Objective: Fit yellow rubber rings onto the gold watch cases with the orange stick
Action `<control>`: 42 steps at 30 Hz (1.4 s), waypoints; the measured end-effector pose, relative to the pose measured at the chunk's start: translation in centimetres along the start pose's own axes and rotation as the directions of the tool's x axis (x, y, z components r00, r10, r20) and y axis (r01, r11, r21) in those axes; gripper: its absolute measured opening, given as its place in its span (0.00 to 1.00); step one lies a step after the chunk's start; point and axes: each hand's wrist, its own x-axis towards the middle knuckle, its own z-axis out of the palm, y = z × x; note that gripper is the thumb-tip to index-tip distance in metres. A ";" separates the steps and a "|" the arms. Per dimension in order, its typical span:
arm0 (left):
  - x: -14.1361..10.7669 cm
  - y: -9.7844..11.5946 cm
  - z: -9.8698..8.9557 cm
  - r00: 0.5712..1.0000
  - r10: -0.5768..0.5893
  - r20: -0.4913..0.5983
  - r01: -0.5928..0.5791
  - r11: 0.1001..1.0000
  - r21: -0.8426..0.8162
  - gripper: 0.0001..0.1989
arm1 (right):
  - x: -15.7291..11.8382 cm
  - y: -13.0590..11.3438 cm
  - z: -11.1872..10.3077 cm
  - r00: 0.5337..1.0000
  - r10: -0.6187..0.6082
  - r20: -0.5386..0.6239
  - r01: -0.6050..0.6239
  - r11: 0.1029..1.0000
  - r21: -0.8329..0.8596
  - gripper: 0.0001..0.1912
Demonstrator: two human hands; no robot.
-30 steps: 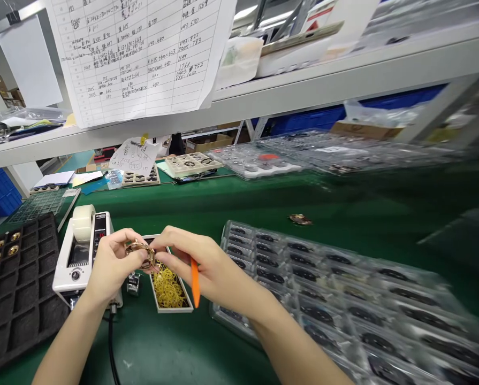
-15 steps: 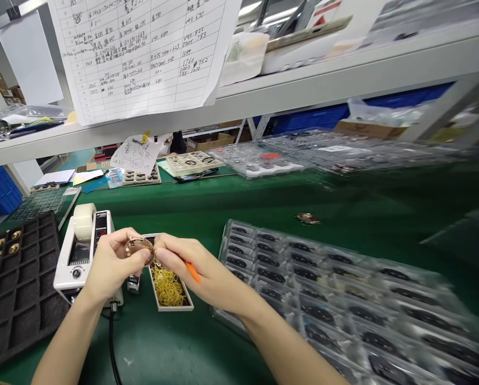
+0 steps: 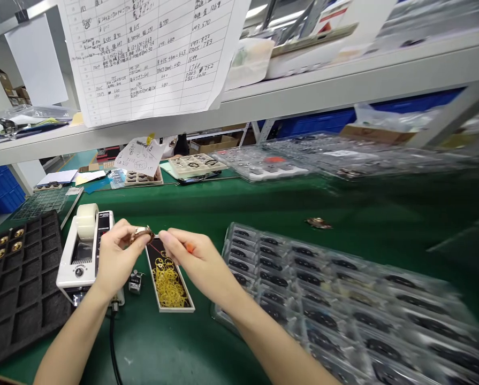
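Observation:
My left hand (image 3: 119,258) pinches a gold-coloured metal ring (image 3: 141,232) between fingertips and thumb, tilted so it shows nearly edge-on. My right hand (image 3: 195,261) is just to its right, fingers closed around an orange plastic pick (image 3: 190,247), of which only a short piece shows. Its fingertips nearly reach the ring. Below both hands lies an open narrow box (image 3: 169,283) filled with tangled yellow rubber rings. A small chrome hand tally counter (image 3: 135,282) stands under my left hand.
A white tape dispenser (image 3: 84,251) stands left of my left hand, beside a black foam tray (image 3: 18,289) holding gold parts. A large transparent blister tray (image 3: 323,305) of dark parts fills the right. A loose gold part (image 3: 318,223) lies on the green mat (image 3: 239,206).
My hands have moved slightly apart. The ring has tilted from a face-on view to nearly edge-on. The orange pick is now mostly hidden in my right hand.

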 end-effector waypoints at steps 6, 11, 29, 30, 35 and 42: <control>-0.4 -2.5 0.4 0.739 0.673 0.021 -0.569 0.607 0.555 0.16 | -0.4 -1.0 0.5 0.989 0.148 0.026 -0.148 0.921 0.361 0.22; -1.5 -1.5 0.3 0.649 0.754 0.096 -0.578 0.407 0.707 0.18 | -0.6 -1.6 0.8 0.977 0.169 0.128 -0.212 0.807 0.550 0.18; -14.4 -4.5 -5.4 0.555 -0.573 -0.603 0.500 0.809 -0.308 0.25 | -0.4 -1.3 -1.1 0.994 0.026 -0.106 0.007 0.955 0.298 0.16; -14.1 -4.2 -5.4 0.567 -0.539 -0.623 0.482 0.830 -0.281 0.23 | -0.4 -1.3 -1.2 0.994 0.013 -0.105 0.018 0.956 0.292 0.16; -12.5 -1.0 -4.7 0.753 -0.296 -0.588 0.369 0.930 0.004 0.12 | -0.3 -1.2 -1.8 0.992 -0.040 -0.118 0.074 0.952 0.298 0.13; -8.2 1.9 -5.4 0.950 -0.293 -0.109 0.304 0.789 0.533 0.07 | -0.2 -1.4 -2.5 0.995 -0.088 0.051 0.062 0.923 0.381 0.10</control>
